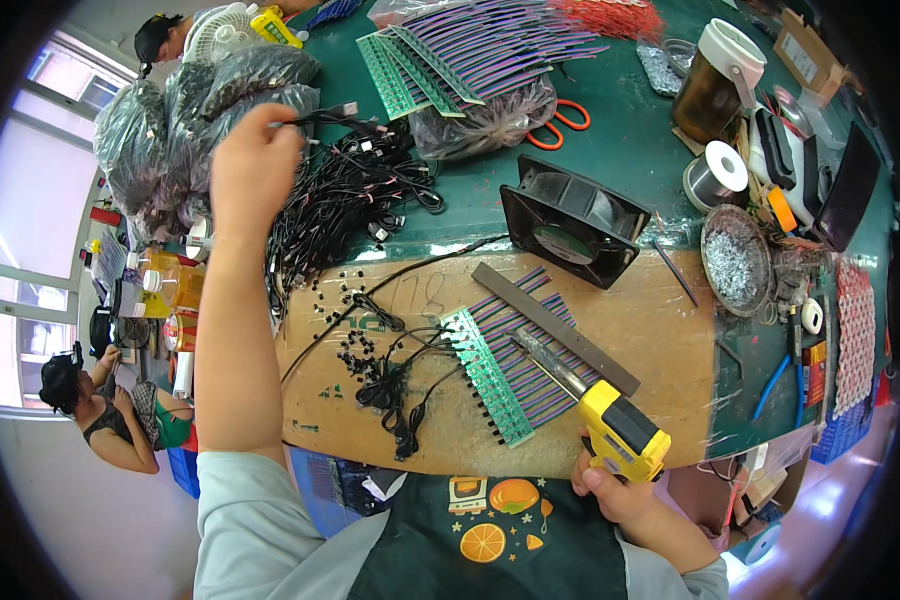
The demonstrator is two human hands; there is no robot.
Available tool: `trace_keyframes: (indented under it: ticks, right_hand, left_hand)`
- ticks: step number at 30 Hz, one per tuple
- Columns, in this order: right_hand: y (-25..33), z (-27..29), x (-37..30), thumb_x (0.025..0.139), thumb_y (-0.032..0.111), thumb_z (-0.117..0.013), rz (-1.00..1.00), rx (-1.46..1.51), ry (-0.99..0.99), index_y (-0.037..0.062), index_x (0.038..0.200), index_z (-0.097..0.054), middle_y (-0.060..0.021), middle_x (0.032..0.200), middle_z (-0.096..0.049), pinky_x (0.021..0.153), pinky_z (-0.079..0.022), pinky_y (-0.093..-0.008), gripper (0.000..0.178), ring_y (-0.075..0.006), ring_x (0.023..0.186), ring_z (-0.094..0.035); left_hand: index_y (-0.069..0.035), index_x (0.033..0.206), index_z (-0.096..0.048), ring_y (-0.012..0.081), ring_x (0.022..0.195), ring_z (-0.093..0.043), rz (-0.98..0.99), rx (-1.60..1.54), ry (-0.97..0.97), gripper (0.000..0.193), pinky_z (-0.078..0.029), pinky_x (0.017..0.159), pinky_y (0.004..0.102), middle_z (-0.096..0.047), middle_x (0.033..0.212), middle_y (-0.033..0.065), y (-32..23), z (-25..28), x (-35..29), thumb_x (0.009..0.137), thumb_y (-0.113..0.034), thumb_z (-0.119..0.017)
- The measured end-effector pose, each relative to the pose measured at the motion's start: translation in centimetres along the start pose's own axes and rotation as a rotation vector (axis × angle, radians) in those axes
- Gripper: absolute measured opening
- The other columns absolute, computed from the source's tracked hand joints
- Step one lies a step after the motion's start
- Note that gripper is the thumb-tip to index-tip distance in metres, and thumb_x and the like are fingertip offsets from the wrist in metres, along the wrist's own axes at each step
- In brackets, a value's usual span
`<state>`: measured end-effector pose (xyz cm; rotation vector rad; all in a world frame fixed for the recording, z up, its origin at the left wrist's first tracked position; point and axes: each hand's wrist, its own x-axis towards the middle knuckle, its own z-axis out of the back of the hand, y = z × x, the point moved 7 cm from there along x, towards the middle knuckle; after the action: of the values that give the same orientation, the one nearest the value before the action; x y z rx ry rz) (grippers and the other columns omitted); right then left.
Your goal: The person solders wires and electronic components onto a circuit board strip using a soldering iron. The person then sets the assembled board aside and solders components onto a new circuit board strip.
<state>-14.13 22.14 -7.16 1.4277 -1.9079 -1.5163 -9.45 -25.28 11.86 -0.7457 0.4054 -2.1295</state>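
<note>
My left hand (255, 165) is raised over the far left of the table, fingers pinched on a black USB cable (320, 115) above a heap of black USB cables (355, 190). In my right hand (615, 490), near the front edge, is a yellow and black soldering gun (622, 430). Its metal tip points far-left, over a green circuit board panel (495, 385) with ribbons of purple and dark wires. A flat grey bar (560, 330) lies across those wires. Several black cable ends (385, 385) lie beside the panel's left edge, some apparently touching it.
A black box fan (575, 220) stands behind the panel. Small black pieces (360, 345) are scattered on the brown board (660, 340). Further back are more wired panels (420, 70) and orange-handled scissors (560, 125). A solder spool (715, 175) and a dish of metal bits (735, 260) stand right.
</note>
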Motion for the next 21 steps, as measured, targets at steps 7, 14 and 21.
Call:
trace_keyframes:
  ticks: [7, 14, 21]
  right_hand:
    - [0.1, -0.1, 0.0, 0.085, 0.015, -0.072, -0.015, -0.005, -0.001, -0.0016, 0.133, -0.044, -0.0103, 0.07, -0.055, 0.059, -0.046, -0.0321, 0.058, -0.0185, 0.061, -0.054]
    - [0.0, 0.0, 0.1, 0.085, 0.015, -0.072, 0.005, -0.002, 0.005, -0.0016, 0.133, -0.044, -0.01, 0.07, -0.055, 0.059, -0.046, -0.0316, 0.058, -0.0181, 0.061, -0.053]
    - [0.1, -0.1, 0.2, 0.086, 0.013, -0.069, 0.031, -0.007, 0.021, -0.0022, 0.134, -0.044, -0.01, 0.072, -0.055, 0.059, -0.046, -0.0311, 0.056, -0.0176, 0.062, -0.054]
  left_hand:
    - [0.0, 0.117, -0.061, 0.0118, 0.081, -0.064, 0.051, -0.451, 0.027, 0.027, -0.049, 0.072, 0.0209, -0.069, 0.098, 0.0092, 3.6, 2.2, -1.7, 0.092, -0.008, -0.066]
    - [-0.005, 0.136, -0.053, 0.0137, 0.087, -0.063, 0.028, -0.478, 0.235, 0.045, -0.05, 0.082, 0.0266, -0.063, 0.103, 0.0083, 5.3, -2.6, -5.1, 0.092, 0.005, -0.06]
    - [-0.008, 0.134, -0.059, 0.0161, 0.104, -0.065, -0.035, -0.307, 0.278, 0.045, -0.053, 0.086, 0.0302, -0.069, 0.115, 0.0113, 4.1, -4.6, -7.4, 0.09, -0.003, -0.065]
